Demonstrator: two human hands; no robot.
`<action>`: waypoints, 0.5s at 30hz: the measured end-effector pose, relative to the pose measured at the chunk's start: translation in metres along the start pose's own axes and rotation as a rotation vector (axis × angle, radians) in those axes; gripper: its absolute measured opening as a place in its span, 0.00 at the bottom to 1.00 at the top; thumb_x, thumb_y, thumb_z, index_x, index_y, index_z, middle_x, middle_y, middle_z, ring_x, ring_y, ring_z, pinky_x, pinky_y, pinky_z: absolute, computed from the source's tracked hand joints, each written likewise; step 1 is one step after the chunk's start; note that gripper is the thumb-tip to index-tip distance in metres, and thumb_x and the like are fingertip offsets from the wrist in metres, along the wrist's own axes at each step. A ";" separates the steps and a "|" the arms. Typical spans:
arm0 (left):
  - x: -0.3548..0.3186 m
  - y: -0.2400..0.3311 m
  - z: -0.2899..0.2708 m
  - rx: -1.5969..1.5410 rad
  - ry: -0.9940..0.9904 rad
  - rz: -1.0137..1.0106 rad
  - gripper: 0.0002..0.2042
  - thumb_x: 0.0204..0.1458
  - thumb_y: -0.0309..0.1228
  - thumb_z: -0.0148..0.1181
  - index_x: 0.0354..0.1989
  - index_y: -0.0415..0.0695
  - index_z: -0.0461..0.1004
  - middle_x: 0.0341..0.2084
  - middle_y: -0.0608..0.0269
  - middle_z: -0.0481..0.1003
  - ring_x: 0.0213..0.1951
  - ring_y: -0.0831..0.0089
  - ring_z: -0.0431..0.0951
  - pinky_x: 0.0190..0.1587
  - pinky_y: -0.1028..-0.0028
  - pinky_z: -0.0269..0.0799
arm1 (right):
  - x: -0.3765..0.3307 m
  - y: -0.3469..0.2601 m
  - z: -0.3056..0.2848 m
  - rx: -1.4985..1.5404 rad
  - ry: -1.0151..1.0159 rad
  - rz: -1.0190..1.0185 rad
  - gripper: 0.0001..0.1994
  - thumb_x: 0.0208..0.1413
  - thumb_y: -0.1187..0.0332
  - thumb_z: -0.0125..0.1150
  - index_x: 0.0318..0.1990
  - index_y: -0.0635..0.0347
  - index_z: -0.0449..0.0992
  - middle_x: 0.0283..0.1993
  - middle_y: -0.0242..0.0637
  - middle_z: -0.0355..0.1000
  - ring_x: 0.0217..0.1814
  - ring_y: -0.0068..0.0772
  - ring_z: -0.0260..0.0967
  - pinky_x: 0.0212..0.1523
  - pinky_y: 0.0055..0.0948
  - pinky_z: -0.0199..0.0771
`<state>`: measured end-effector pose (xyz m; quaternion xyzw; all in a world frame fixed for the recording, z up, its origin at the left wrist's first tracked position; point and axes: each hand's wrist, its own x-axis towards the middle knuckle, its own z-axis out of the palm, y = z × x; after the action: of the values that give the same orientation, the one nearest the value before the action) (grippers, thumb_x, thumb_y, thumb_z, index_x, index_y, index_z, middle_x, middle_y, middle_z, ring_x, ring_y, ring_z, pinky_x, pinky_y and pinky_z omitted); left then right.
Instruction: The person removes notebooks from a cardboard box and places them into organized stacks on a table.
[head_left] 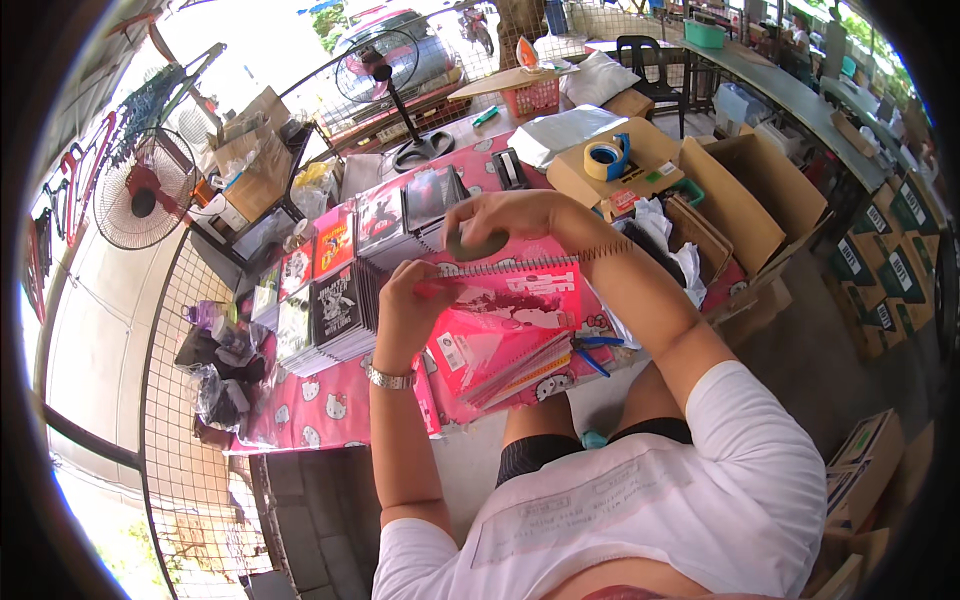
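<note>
A pink spiral notebook (515, 303) is held up over a stack of pink notebooks (480, 370) at the table's near edge. My left hand (415, 305), with a metal watch on its wrist, grips the notebook's upper left corner. Along the top edge runs a dark wire coil (605, 250), its right end sticking out past the cover beneath my right forearm. My right hand (505, 220) is curled just above the coil's left part; what its fingers pinch is in shadow. Blue-handled pliers (595, 352) lie right of the stack.
Rows of stacked notebooks (345, 305) stand to the left on the pink patterned tablecloth (310, 410). An open cardboard box (755, 195) and tape rolls (605, 158) sit at the right. A black fan (425, 150) stands beyond the table, with another fan (145, 195) at left.
</note>
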<state>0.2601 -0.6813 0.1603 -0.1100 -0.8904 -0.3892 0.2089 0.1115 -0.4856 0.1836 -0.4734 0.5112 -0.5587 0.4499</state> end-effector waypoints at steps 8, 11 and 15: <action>0.001 -0.004 0.004 -0.038 0.017 0.006 0.16 0.45 0.27 0.73 0.39 0.37 0.73 0.24 0.62 0.79 0.25 0.84 0.75 0.28 0.80 0.70 | 0.009 0.000 0.002 -0.015 -0.016 -0.050 0.18 0.55 0.60 0.61 0.48 0.60 0.73 0.42 0.29 0.73 0.42 0.19 0.69 0.44 0.21 0.68; 0.005 0.006 0.002 0.056 0.027 -0.002 0.16 0.44 0.27 0.73 0.38 0.37 0.73 0.23 0.63 0.78 0.25 0.84 0.74 0.26 0.80 0.68 | 0.014 0.000 -0.003 0.019 -0.009 0.042 0.17 0.55 0.61 0.62 0.48 0.60 0.73 0.43 0.30 0.72 0.45 0.22 0.70 0.48 0.21 0.68; -0.003 0.008 -0.003 -0.015 0.052 -0.092 0.16 0.44 0.27 0.73 0.38 0.38 0.72 0.22 0.67 0.76 0.24 0.85 0.72 0.25 0.80 0.66 | 0.019 0.000 0.010 0.412 0.018 -0.199 0.18 0.56 0.59 0.60 0.49 0.60 0.73 0.44 0.29 0.70 0.43 0.22 0.68 0.46 0.24 0.67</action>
<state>0.2660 -0.6785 0.1659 -0.0602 -0.8859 -0.4078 0.2129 0.1185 -0.5055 0.1851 -0.4146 0.3412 -0.6971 0.4752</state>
